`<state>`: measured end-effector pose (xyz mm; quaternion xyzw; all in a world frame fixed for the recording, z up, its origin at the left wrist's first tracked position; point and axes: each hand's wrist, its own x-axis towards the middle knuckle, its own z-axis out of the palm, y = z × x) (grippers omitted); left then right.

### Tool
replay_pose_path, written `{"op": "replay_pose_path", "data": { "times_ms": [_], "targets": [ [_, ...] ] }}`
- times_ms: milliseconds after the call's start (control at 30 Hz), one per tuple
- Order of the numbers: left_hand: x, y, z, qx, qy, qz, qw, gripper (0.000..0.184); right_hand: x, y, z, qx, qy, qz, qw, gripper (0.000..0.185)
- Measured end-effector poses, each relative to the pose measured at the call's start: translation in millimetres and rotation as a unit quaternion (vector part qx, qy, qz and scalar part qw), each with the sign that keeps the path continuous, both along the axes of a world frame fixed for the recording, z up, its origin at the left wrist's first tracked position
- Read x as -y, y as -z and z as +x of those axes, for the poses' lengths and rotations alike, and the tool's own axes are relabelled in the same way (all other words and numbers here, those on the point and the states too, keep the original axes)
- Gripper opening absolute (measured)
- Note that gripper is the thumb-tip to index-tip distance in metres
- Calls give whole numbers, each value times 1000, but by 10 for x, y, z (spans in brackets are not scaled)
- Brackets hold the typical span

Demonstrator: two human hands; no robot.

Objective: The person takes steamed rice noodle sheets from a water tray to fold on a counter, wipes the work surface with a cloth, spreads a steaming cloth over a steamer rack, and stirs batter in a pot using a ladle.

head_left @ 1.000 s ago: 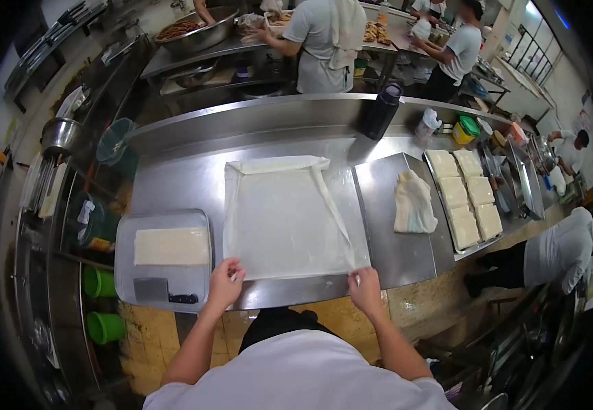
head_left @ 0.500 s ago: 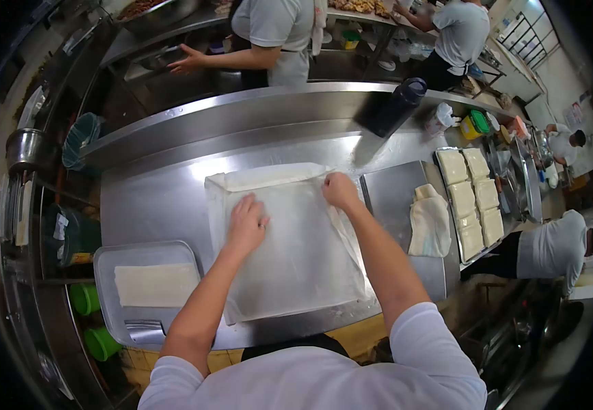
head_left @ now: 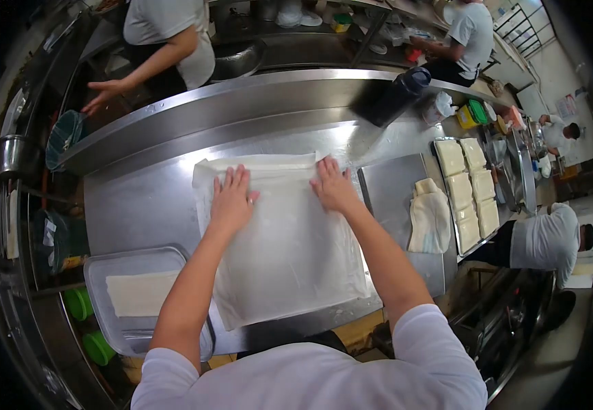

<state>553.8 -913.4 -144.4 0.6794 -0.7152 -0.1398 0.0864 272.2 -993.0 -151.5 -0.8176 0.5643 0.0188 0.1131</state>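
Observation:
A wide whitish sheet (head_left: 289,253), with folded strips along its far and right edges, lies on the steel table (head_left: 139,198). My left hand (head_left: 233,201) rests flat near its far left corner, fingers spread and pointing away from me. Near the far right corner, my right hand (head_left: 335,186) lies with its fingers spread, touching the folded edge. Neither hand holds anything. Left of the sheet, a shallow plastic tray (head_left: 98,273) carries a pale rectangular slab (head_left: 142,294), partly hidden by my left arm.
A folded cloth (head_left: 429,217) lies on a steel board (head_left: 392,174). Right of it stands a tray of pale square blocks (head_left: 459,179). A dark bottle (head_left: 399,96) is by the table's back ledge (head_left: 241,102). Beyond it, a person (head_left: 166,41) reaches out an arm.
From the near corners, both my hands have moved to the sheet's far edge, and my right hand has opened flat. The near edge looks folded over. The person beyond has moved left.

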Motion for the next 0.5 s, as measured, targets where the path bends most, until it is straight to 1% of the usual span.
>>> {"op": "replay_pose_path", "data": {
  "times_ms": [33, 133, 167, 233, 333, 400, 467, 500],
  "targets": [
    [94, -11, 32, 11, -16, -2, 1000, 68, 125, -131, 72, -31, 27, 37, 998, 71],
    [181, -54, -173, 42, -11, -28, 999, 67, 121, -280, 510, -30, 37, 51, 998, 72],
    [153, -59, -289, 33, 18, -29, 999, 67, 40, -287, 686, 50, 14, 97, 994, 72],
    [-14, -50, -486, 15, 76, -31, 996, 67, -227, -262, 932, 206, -33, 186, 960, 74],
    [-228, -17, -166, 53, 21, 8, 998, 67, -342, 11, 523, 29, -50, 73, 996, 73],
    [-373, 72, 458, 93, -16, 6, 996, 65, -146, -11, -37, -32, -3, 40, 999, 74],
    [-421, -112, 833, 145, -36, 49, 987, 62, 71, -129, -342, -114, 26, 10, 993, 70],
    [-394, -179, 909, 143, -49, 29, 988, 59, 166, -248, -329, -85, 33, 5, 996, 66]
  ]
}}
